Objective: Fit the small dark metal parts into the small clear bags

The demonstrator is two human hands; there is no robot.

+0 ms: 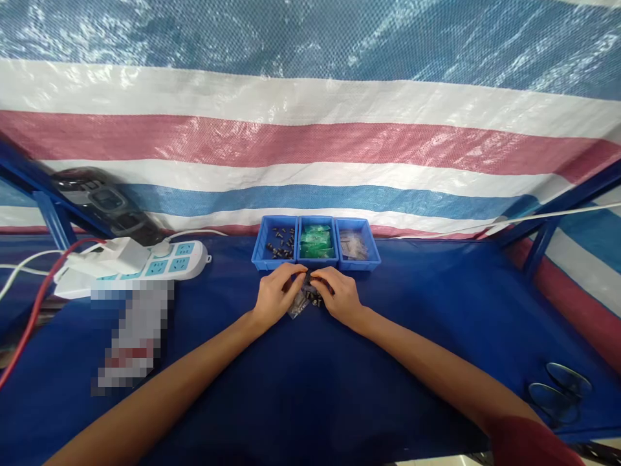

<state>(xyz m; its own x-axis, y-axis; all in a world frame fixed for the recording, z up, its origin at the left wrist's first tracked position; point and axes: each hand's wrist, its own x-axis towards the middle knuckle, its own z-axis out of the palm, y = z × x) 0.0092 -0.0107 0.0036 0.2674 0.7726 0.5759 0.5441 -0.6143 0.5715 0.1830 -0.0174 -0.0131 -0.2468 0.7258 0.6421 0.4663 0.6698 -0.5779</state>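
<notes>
My bare left forearm (165, 395) and right forearm (436, 369) slant in from the near left and near right, converging at the middle. My left hand (275, 296) and right hand (343, 298) face each other — fingers curled inward, fingertips close together — though their exact grip is too small to tell.

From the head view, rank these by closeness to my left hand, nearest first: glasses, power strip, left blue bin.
1. Left blue bin: just beyond your left hand.
2. Power strip: off to that hand's left.
3. Glasses: across on the far right, past your right arm.
</notes>
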